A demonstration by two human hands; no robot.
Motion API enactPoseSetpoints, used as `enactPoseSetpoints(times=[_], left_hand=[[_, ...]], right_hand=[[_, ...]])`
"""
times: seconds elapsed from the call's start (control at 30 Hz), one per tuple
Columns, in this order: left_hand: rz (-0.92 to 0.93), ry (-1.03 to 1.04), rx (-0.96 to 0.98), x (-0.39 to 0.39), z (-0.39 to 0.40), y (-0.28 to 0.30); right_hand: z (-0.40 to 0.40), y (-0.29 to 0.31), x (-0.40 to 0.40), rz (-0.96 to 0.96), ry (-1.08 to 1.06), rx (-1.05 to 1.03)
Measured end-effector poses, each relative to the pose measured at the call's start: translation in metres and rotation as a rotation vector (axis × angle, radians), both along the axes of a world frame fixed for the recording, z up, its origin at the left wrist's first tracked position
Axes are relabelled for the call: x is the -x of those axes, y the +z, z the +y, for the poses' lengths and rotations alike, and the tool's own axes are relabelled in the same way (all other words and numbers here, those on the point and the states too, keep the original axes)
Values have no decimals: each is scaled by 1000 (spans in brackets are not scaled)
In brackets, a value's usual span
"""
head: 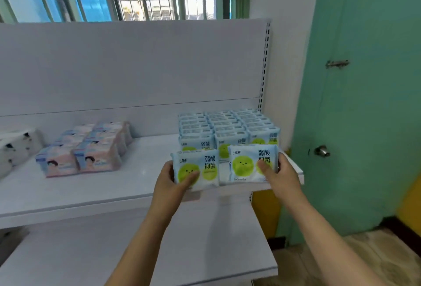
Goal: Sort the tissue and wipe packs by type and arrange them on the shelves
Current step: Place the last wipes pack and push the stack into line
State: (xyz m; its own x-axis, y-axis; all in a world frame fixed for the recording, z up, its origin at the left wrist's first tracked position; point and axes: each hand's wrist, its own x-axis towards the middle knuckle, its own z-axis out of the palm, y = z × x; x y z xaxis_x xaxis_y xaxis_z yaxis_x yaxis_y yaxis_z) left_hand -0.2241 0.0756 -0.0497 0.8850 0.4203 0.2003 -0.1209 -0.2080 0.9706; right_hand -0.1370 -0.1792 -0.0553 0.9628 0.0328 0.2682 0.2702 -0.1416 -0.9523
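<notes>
My left hand [172, 179] grips a light-blue wipe pack with green smiley circles [200, 162], held upright over the front edge of the upper shelf [91, 194]. My right hand [281, 175] grips a second, identical wipe pack [247, 162] beside it at the shelf's right end. Just behind both stand three rows of the same blue-green packs [227, 126], reaching to the back panel. Further left on the shelf sit two rows of pink and blue packs with a child's picture [86, 149].
White packs with black marks [16, 146] lie at the far left of the shelf. A lower white shelf [182, 263] juts out below my arms. A green door [364, 103] with a knob stands right of the rack; a barred window is above.
</notes>
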Motion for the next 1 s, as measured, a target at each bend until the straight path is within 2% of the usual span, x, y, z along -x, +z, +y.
enactPoseSetpoints(times=[0.13, 0.27, 0.4, 0.47, 0.63, 0.8, 0.9, 1.0], left_hand=[[29, 0, -117, -47, 26, -8], [97, -86, -173, -79, 41, -19], [77, 51, -336, -94, 40, -32], [62, 82, -276, -93, 35, -30], [95, -23, -183, -92, 25, -26], [49, 27, -229, -91, 19, -26], [19, 52, -402, -90, 16, -23], [18, 49, -543, -93, 10, -25]], right_hand=[[19, -2, -53, 29, 20, 90], [30, -6, -84, 49, 86, 195], [29, -14, -98, -13, 42, 285], [28, -16, -97, -12, 40, 285], [30, -21, -91, -32, 16, 322], [38, -17, -87, -213, -38, 579], [39, -21, -93, -402, -43, 653], [41, -28, -100, -473, -1, 681]])
